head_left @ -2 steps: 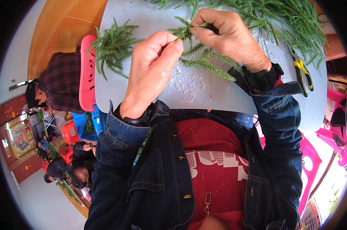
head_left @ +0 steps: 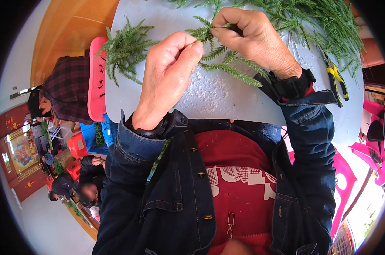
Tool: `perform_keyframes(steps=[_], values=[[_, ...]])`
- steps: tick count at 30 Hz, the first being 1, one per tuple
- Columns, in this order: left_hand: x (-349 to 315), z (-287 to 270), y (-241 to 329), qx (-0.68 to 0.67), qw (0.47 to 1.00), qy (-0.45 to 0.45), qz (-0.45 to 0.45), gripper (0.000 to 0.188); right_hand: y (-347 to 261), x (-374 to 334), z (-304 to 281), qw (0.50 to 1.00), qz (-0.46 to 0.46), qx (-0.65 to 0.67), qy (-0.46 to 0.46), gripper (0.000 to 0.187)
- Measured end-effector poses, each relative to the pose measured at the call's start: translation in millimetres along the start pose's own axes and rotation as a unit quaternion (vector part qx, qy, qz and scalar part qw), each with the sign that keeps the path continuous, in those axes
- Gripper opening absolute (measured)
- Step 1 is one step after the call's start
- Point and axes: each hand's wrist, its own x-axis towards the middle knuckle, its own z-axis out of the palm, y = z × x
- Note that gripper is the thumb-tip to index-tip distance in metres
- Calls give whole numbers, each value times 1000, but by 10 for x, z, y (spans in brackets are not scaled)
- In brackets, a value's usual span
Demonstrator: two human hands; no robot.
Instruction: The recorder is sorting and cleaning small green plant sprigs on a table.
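Note:
Over the pale grey table [head_left: 218,100], both hands pinch a green, needle-leaved branch [head_left: 233,72] with several drooping sprigs. My left hand [head_left: 167,76] is closed, thumb against the curled fingers, at the branch's left end. Close by, slightly farther away, my right hand [head_left: 256,40] grips the branch between thumb and forefinger. The fingers hide the exact spots where they hold it. A bunch of similar sprigs [head_left: 126,51] lies to the left of my left hand.
A large heap of green branches [head_left: 315,21] covers the table's far right. Pliers with yellow-and-black handles [head_left: 337,83] lie beside my right wrist. White crumbs dot the tabletop. Left are a pink chair [head_left: 97,80], a blue crate [head_left: 94,138] and other people, one in a plaid top [head_left: 67,89].

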Motion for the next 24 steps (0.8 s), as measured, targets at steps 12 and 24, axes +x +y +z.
perform_keyframes(steps=[12,24], values=[[-671,-679,104,-95,981,149,74,12,-111,98,-90,975,182,45,115,18],[-2227,-2257,-1435,-196,793,576,29,11,414,110,-123,992,72,65,79,22]])
